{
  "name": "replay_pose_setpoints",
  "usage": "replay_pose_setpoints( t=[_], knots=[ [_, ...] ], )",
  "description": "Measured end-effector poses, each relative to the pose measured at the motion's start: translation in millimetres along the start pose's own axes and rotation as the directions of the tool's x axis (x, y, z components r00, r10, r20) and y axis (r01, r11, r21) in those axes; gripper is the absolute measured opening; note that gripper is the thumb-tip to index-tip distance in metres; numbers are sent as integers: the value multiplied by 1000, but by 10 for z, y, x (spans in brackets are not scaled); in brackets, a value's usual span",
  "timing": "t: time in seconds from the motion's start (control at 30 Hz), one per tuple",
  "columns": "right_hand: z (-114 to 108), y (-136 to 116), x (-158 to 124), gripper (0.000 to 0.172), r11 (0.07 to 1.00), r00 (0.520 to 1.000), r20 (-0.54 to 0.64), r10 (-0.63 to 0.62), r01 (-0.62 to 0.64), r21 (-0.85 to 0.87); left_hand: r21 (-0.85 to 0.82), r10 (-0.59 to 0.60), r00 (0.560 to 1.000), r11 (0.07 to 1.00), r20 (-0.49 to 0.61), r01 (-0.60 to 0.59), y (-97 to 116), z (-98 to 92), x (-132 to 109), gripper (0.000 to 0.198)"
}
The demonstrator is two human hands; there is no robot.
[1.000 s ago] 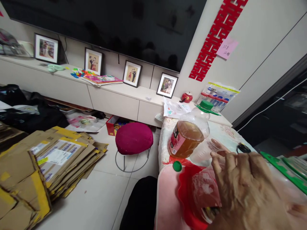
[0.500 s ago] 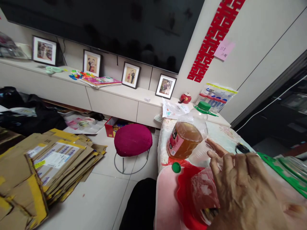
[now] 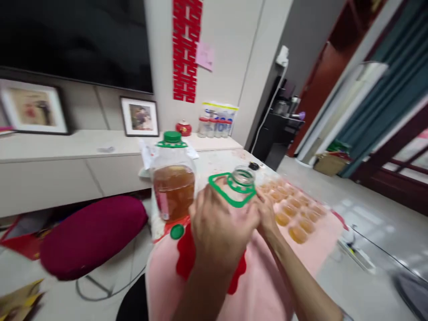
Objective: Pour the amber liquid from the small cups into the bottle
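The left hand (image 3: 217, 225) and right hand (image 3: 265, 211) flank the open jug (image 3: 243, 177) over the pink mat (image 3: 160, 272), fingers partly curled, but I cannot tell whether either grips it. Its clear plastic is probably light when empty and easily dented; the green handle (image 3: 234, 202) looks stiffer, the surer hold.

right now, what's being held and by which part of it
The left hand and right hand appear to hold the uncapped bottle by its sides, below the green handle; their exact grip is hidden.
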State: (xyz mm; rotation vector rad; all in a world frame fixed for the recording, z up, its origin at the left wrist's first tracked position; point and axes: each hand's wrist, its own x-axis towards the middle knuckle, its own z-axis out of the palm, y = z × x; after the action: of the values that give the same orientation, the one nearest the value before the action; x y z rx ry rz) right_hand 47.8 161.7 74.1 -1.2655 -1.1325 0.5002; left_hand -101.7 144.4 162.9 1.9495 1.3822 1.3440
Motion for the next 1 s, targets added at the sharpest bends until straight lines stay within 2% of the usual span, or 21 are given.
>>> replay_pose_setpoints(
  t=[0.07, 0.17, 0.27, 0.33, 0.43, 0.53, 0.63, 0.8, 0.9, 1.0],
  knots=[
    [-377, 84, -203, 70, 999, 1000, -21, 15, -14, 37, 26, 8, 1000, 1000, -14, -7, 1, -7, 26, 49],
    [-778, 92, -684, 54, 1000, 999, -38, 21, -21, 14, 99, -15, 1000, 995, 1, 15, 7, -20, 31, 48],
    [-1112, 144, -1075, 44, 997, 985, -170, 27, -40, -71, 170, -70, 997, 983, 36, 63, -8, -40, 36, 54],
    [-1352, 249, -1213, 47, 989, 945, -323, 44, -87, -122, 189, -95, 992, 979, 81, 78, -18, -57, 52, 59],
    [-1708, 450, -1272, 61, 968, 849, -523, 79, -191, -164, 192, -136, 986, 975, 101, 115, 2, -80, 73, 65],
    [-1968, 613, -1228, 79, 939, 783, -611, 118, -288, -187, 204, -179, 979, 966, 95, 157, 54, -100, 76, 64],
    [-2078, 698, -1130, 89, 912, 783, -606, 139, -340, -231, 246, -180, 974, 959, 134, 144, 75, -117, 75, 58],
    [-2042, 730, -961, 80, 881, 820, -551, 155, -367, -298, 301, -156, 978, 948, 141, 108, -20, -116, 92, 63],
    [-2000, 740, -898, 76, 870, 821, -539, 185, -392, -300, 297, -176, 974, 946, 144, 127, -74, -110, 106, 68],
    [-1975, 759, -863, 79, 872, 819, -535, 208, -403, -279, 337, -213, 967, 929, 142, 155, -85, -113, 114, 73]
  ],
)
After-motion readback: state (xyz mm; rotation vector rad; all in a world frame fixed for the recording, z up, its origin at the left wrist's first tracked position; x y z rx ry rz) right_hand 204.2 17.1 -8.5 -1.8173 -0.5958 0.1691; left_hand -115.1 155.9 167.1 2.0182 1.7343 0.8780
